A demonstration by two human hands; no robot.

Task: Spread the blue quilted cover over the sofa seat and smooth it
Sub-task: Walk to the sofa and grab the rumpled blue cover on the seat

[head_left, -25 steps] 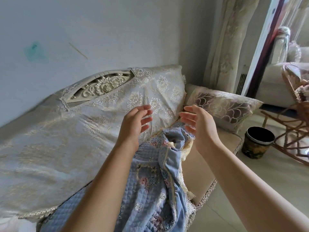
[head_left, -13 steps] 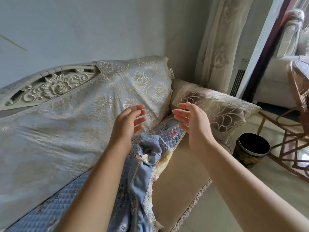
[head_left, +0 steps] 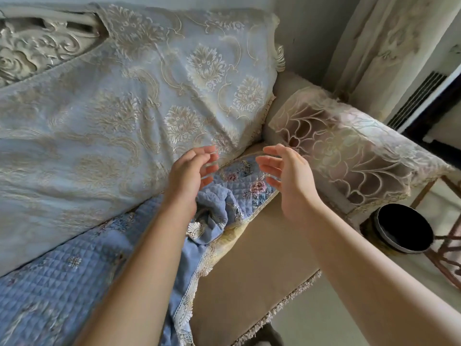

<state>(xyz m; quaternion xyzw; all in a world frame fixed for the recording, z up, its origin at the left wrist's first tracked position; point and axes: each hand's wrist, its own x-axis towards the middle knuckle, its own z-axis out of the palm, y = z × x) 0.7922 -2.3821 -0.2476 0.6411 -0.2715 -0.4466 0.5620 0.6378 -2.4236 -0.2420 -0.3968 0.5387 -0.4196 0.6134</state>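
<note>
Blue quilted cover (head_left: 74,275) lies on the sofa seat (head_left: 249,268), lower left to centre of frame. Left part lies flat against the base of the backrest; right part is bunched and folded into a crumpled heap at centre, with one flowered corner reaching up toward the seat's back right corner. Lace-trimmed edge runs down the middle of the frame, with a yellowish underside showing along the fold. Bare beige seat exposed right of the heap, fringe along its front edge.

Left hand (head_left: 190,176) centre frame, above the heap, fingers spread and slightly curled, palm facing right, holding nothing; whether it touches the fabric beneath cannot be told. Right hand (head_left: 290,181) just right of it, also spread wide, palm facing left, empty, apart from the cover. The two palms face each other with the flowered corner showing between them.

Backrest cloth (head_left: 104,116), pale with gold floral embroidery, fills upper left. Carved backrest frame (head_left: 32,51) at top left corner. Armrest cover (head_left: 344,151) with petal pattern at centre right. Dark round bin (head_left: 401,228) on the floor at right, beside the sofa end. Curtain (head_left: 379,41) at upper right.
</note>
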